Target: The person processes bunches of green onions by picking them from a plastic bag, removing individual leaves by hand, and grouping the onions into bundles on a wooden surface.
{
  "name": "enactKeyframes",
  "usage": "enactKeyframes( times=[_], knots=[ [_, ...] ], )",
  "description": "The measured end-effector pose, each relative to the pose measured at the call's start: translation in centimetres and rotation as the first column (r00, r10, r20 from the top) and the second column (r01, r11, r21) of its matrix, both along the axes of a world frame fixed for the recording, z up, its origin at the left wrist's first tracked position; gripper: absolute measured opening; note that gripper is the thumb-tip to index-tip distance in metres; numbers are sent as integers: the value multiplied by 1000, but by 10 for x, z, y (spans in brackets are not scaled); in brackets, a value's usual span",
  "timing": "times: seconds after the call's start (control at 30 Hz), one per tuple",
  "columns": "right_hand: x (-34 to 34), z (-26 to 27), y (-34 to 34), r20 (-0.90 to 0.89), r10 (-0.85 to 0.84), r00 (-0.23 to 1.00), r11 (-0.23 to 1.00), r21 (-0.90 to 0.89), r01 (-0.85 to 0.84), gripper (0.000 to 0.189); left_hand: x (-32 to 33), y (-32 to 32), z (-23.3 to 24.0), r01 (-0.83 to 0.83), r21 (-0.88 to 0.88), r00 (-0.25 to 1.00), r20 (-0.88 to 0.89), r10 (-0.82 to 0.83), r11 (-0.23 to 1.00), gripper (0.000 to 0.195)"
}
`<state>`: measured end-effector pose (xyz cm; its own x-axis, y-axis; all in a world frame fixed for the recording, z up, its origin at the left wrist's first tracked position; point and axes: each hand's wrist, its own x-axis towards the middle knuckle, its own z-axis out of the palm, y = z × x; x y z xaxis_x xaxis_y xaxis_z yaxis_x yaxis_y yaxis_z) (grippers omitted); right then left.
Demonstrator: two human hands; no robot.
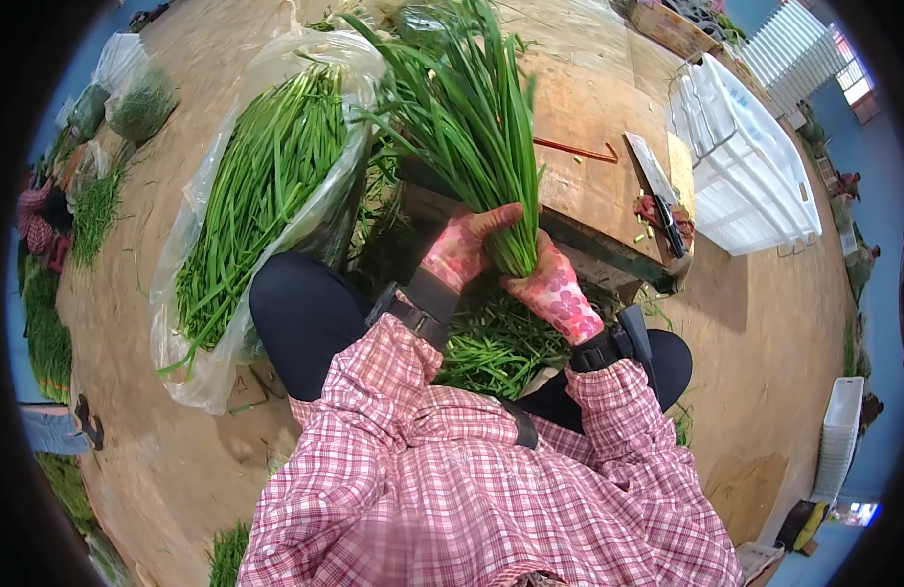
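Note:
A bunch of garlic chives [489, 147] stands between my hands, leaves fanning away from me and the gathered base toward me. My left hand [459, 246], in a pink floral glove, wraps the bunch with its thumb across the front. Lower down at the base, my right hand [558, 293], gloved alike, clasps the stalk ends. Just beyond my hands is a low wooden worktable [591, 103]. On it lie a red strip [573, 149] and a knife [654, 169] with a black handle, beside a reddish crumpled bundle [647, 211] and small cut stalk pieces.
To my left, an open clear plastic bag [166, 315] holds a large heap of chives [268, 176]. White plastic crates [753, 176] are right of the table. Loose trimmings [489, 359] cover the floor between my legs. Another person [37, 216] sits at the far left.

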<state>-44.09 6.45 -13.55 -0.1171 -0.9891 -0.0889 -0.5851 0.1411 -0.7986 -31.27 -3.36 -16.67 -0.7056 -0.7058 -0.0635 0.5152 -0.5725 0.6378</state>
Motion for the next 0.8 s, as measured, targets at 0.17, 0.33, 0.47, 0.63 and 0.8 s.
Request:
enactKeyframes(
  times=[0.17,0.33,0.47,0.63,0.8],
  knots=[
    [-6,34,-21,202,27,979,991,-137,1,48,-12,-15,8,-254,-780,882,56,468,572,45],
    [-39,95,-56,192,108,975,925,-379,-28,24,-40,-43,112,-41,-858,884,208,419,513,50],
    [-56,119,-74,152,96,984,926,-377,-32,32,-50,-60,145,-57,-904,941,93,324,424,65],
    [-129,30,-101,-253,91,963,940,-297,-167,34,-77,-79,74,140,-663,976,219,12,735,67],
    [-84,37,-98,-5,-72,997,913,-403,64,26,-80,-100,47,67,-853,949,214,230,518,64]
  ],
)
